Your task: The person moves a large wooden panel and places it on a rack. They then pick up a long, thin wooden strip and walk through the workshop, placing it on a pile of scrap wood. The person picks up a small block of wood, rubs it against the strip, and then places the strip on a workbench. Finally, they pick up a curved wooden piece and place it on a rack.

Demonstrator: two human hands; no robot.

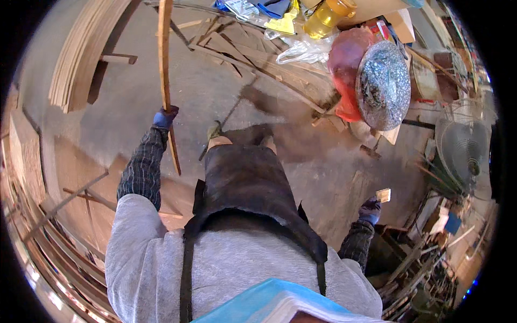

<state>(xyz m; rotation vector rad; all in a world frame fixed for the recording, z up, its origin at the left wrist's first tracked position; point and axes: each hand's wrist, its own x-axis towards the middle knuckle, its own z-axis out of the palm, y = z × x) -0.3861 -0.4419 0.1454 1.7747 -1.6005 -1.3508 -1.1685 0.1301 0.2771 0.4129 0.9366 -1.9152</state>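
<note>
My left hand [164, 117], in a dark blue glove, is closed around a long, thin wooden strip [165, 59]. The strip runs from the top edge of the view down past my hand, its lower end hanging above the floor. Out to the right, my right hand [370, 210], also gloved, is closed on a small pale wooden block [383, 195]. That block sticks out beyond the fingers, which partly cover it. A dark apron [245, 177] covers my front, between the two arms.
Stacked boards [89, 54] stand at the far left, with long timber [70, 253] along the near left. Scrap wood [231, 51] lies ahead on the floor. A speckled oval object [383, 86], a yellow jar [325, 20] and a fan [466, 145] are on the right.
</note>
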